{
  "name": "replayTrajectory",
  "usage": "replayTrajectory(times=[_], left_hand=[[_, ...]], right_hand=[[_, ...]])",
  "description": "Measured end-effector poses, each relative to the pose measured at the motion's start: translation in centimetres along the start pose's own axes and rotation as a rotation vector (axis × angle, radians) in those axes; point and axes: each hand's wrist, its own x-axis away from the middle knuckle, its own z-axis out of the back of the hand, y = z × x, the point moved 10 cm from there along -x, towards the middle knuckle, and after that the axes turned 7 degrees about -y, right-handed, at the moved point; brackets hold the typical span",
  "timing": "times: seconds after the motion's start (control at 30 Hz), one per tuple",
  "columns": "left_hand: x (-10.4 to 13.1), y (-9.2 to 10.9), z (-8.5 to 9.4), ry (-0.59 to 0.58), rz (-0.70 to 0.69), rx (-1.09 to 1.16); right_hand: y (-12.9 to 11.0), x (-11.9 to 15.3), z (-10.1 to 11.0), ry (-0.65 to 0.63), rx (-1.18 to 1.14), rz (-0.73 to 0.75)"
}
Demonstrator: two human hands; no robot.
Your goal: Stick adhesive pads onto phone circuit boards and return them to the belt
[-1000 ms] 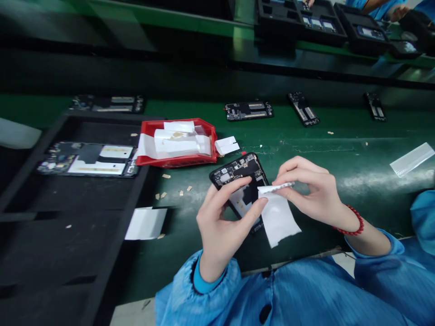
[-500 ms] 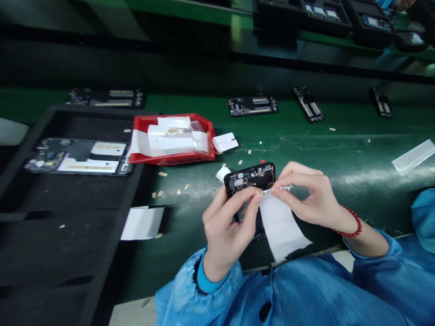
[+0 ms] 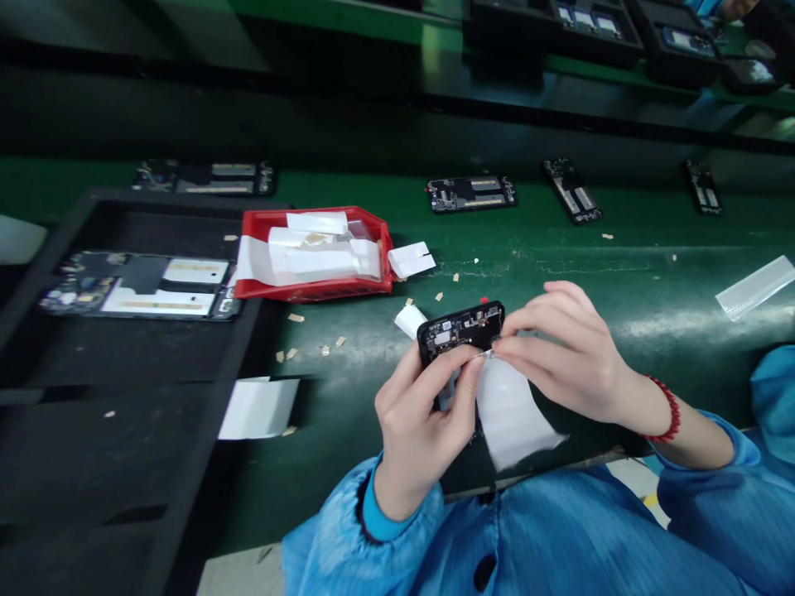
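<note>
My left hand (image 3: 426, 406) is closed around an open phone (image 3: 460, 328) with bare circuit boards, which it tilts up. Its thumb and index finger also pinch a thin pale strip (image 3: 485, 353) in front of the phone. My right hand (image 3: 565, 356) meets the strip's right end with its fingertips drawn together; the strip is mostly covered by fingers. Below the hands, a white sheet of paper (image 3: 510, 414) lies at the bench edge, partly behind my left hand. A small red tab (image 3: 485, 300) shows at the phone's top edge.
A red bin (image 3: 314, 291) with white paper scraps overlaps a black tray (image 3: 204, 397) holding another opened phone (image 3: 142, 285). More phones (image 3: 472, 194) lie along the back of the green bench. Small tan scraps (image 3: 296, 318) and a clear strip (image 3: 756, 287) lie around.
My right hand's fingertips have slid left along the strip, closer to my left hand, and its other fingers have lifted. The phone shifted slightly right. The phones at the back moved right.
</note>
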Motion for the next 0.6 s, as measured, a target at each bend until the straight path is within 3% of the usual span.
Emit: replayTrajectory(times=[0.17, 0.3, 0.47, 0.6], left_hand=[[0.0, -0.3, -0.2, 0.003, 0.048, 0.024], [0.2, -1.5, -0.8, -0.032, 0.144, 0.053], [0.4, -4.8, -3.3, -0.219, 0.343, 0.092], [0.5, -6.0, -4.1, -0.370, 0.382, 0.135]], right_hand=[[-1.3, 0.6, -0.2, 0.046, 0.158, 0.172], [-0.3, 0.9, -1.0, -0.069, 0.003, 0.116], [2.4, 0.2, -1.7, -0.162, -0.301, -0.078], [2.6, -1.9, -3.0, -0.241, -0.331, -0.036]])
